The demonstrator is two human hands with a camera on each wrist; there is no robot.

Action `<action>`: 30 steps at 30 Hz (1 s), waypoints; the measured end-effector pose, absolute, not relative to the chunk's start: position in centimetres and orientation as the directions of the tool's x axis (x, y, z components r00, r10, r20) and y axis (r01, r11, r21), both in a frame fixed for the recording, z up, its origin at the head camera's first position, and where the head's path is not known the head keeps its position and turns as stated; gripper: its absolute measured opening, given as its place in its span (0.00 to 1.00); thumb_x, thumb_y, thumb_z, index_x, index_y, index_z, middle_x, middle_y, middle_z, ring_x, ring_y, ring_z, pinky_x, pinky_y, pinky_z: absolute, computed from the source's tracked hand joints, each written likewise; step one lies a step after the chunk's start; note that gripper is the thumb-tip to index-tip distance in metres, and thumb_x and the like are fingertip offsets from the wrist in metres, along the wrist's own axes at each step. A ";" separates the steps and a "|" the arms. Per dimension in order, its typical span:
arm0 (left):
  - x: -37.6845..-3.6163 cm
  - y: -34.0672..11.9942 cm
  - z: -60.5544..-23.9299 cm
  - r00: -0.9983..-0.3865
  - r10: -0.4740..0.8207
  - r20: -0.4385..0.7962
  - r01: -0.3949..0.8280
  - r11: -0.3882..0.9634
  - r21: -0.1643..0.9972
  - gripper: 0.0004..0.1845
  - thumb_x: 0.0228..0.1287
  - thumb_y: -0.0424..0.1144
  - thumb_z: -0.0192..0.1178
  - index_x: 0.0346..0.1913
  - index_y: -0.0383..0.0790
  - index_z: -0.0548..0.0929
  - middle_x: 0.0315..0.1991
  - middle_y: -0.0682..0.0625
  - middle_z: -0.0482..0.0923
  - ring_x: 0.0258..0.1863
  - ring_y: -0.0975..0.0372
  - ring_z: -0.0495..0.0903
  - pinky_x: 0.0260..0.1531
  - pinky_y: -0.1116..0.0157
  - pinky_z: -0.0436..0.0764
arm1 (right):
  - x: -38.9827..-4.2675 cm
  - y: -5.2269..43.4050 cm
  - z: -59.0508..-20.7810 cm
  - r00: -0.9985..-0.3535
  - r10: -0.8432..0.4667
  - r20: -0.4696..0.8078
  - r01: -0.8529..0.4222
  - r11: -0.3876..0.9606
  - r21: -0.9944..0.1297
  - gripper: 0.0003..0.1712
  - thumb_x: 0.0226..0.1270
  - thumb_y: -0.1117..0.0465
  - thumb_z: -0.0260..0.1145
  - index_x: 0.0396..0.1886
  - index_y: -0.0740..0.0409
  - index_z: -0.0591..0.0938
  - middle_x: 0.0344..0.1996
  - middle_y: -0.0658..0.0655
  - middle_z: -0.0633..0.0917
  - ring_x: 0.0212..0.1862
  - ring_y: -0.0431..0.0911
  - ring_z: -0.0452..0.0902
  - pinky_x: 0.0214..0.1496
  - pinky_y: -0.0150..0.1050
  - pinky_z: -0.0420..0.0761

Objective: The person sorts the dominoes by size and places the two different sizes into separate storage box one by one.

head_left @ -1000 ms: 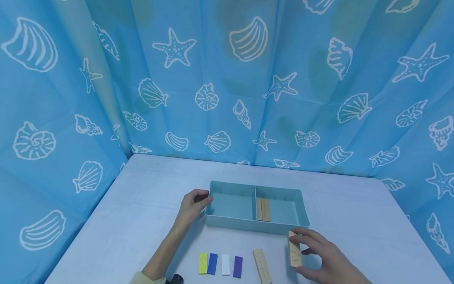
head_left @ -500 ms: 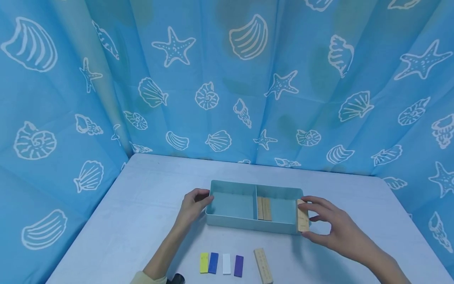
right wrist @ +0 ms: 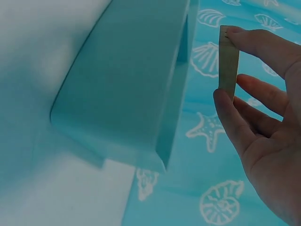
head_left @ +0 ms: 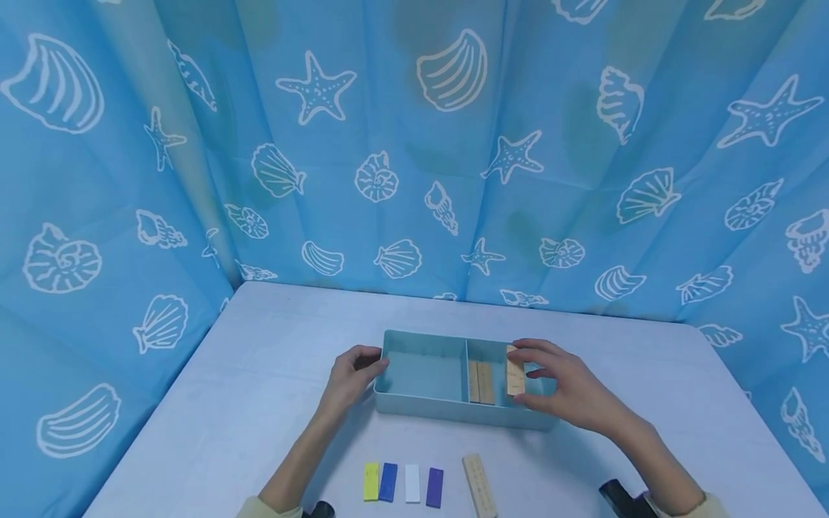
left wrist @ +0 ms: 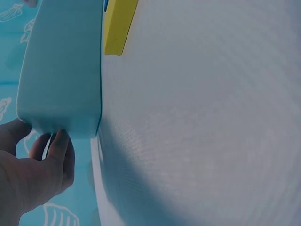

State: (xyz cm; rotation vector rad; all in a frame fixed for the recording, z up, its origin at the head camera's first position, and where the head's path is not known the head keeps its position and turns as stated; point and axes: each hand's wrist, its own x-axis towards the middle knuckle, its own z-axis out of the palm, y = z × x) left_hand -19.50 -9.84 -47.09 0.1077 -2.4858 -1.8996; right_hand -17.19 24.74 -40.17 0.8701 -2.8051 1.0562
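Wooden block (head_left: pixel 514 374), pinched by the right hand (head_left: pixel 570 385), hangs over the divided tray's (head_left: pixel 440 407) right half; the left hand (head_left: pixel 352 375) grips the left end.

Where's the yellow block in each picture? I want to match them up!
Head: the yellow block is at the bottom, just left of the middle, first in the row of coloured blocks.
Left wrist: the yellow block is at the top, left of the middle.
Right wrist: not in it.
Shared landmark: the box shows in all three.
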 end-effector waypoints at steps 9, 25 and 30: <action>-19.5 -9.8 -47.1 -0.997 -0.068 -0.036 -0.053 0.263 0.963 0.18 0.67 0.39 0.64 0.54 0.32 0.80 0.51 0.42 0.81 0.54 0.50 0.79 0.55 0.53 0.78 | -19.7 22.5 -42.6 -0.852 -0.515 0.093 -0.452 0.634 -0.628 0.32 0.56 0.64 0.76 0.62 0.61 0.78 0.65 0.63 0.73 0.59 0.58 0.75 0.53 0.46 0.82; -19.5 -9.8 -47.1 -0.997 -0.071 -0.038 -0.055 0.257 0.965 0.17 0.67 0.38 0.64 0.54 0.32 0.80 0.50 0.42 0.81 0.54 0.50 0.79 0.55 0.53 0.78 | -21.2 20.2 -44.7 -0.839 -0.542 0.043 -0.465 0.675 -0.574 0.29 0.55 0.64 0.77 0.58 0.62 0.80 0.57 0.60 0.79 0.51 0.52 0.79 0.48 0.40 0.84; -19.5 -9.8 -47.1 -0.996 -0.075 -0.041 -0.059 0.255 0.965 0.17 0.66 0.39 0.65 0.54 0.33 0.80 0.50 0.43 0.81 0.54 0.50 0.79 0.56 0.53 0.78 | -21.2 19.9 -44.9 -0.834 -0.548 0.061 -0.482 0.672 -0.562 0.28 0.54 0.63 0.78 0.56 0.61 0.81 0.53 0.58 0.81 0.47 0.50 0.79 0.45 0.39 0.84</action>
